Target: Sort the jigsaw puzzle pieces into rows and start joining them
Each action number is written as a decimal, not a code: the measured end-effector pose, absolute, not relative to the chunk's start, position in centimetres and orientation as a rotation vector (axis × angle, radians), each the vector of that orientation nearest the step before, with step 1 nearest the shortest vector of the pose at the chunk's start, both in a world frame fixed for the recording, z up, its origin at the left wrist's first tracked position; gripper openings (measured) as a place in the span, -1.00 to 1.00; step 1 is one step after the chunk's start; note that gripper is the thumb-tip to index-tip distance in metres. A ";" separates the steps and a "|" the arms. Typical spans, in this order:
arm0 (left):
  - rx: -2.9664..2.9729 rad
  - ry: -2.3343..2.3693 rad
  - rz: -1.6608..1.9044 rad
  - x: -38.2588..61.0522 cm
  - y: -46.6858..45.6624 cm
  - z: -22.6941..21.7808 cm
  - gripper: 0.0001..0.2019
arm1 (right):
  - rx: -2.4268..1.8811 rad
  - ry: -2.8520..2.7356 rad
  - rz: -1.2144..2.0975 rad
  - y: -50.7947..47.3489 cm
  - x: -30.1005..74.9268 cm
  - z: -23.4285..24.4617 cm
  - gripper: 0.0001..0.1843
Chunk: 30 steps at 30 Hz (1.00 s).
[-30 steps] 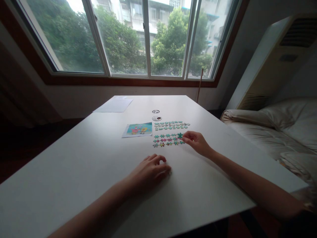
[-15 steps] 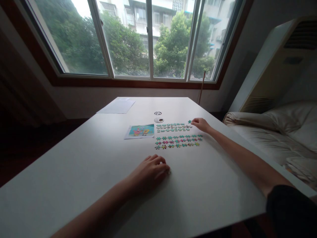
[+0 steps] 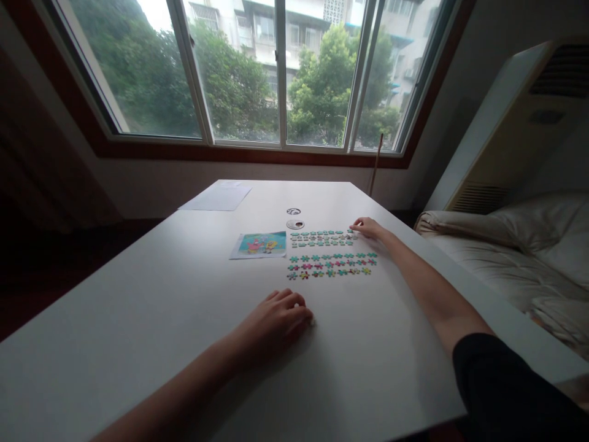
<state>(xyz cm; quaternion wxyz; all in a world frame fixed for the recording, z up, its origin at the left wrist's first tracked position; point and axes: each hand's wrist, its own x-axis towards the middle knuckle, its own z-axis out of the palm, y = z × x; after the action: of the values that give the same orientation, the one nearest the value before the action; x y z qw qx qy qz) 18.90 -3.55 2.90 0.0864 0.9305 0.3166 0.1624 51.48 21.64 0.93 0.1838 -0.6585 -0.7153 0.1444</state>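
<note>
Right hand [image 3: 370, 228] at far row's [image 3: 322, 234] 3 o'clock end; we cannot tell fingers' grip. Left hand [image 3: 276, 322] curled closed on surface [image 3: 184, 294]. Risk: our forearm [image 3: 414, 276] scatters near rows [image 3: 331, 264].

One head-worn camera looks from above the near edge of the wide white rectangular worktop [image 3: 138, 319], facing forward and down along it. Small coloured jigsaw pieces [image 3: 329, 264] lie mid-worktop, fairly near; the broad glass window [image 3: 280, 73] stands beyond the worktop's far edge.
</note>
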 end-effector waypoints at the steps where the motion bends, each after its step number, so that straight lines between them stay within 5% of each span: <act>1: 2.776 0.944 0.489 18.9 -3.5 2.9 -0.81 | -1.844 -2.026 0.398 21.6 51.3 0.9 -0.64; 20: 2.412 1.175 0.829 19.0 -3.0 2.8 -0.83 | -1.610 -2.076 0.268 18.5 48.9 1.8 -0.71; 30: 2.198 1.272 0.863 19.8 -3.4 3.2 -0.81 | -0.963 -2.341 0.583 2.4 42.1 2.6 -0.86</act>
<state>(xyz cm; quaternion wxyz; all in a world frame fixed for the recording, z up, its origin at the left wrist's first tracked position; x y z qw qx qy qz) 19.83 -3.36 3.19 0.2277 0.7981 0.4617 0.3132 42.10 2.37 2.64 0.2686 -0.3569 -0.8682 0.2163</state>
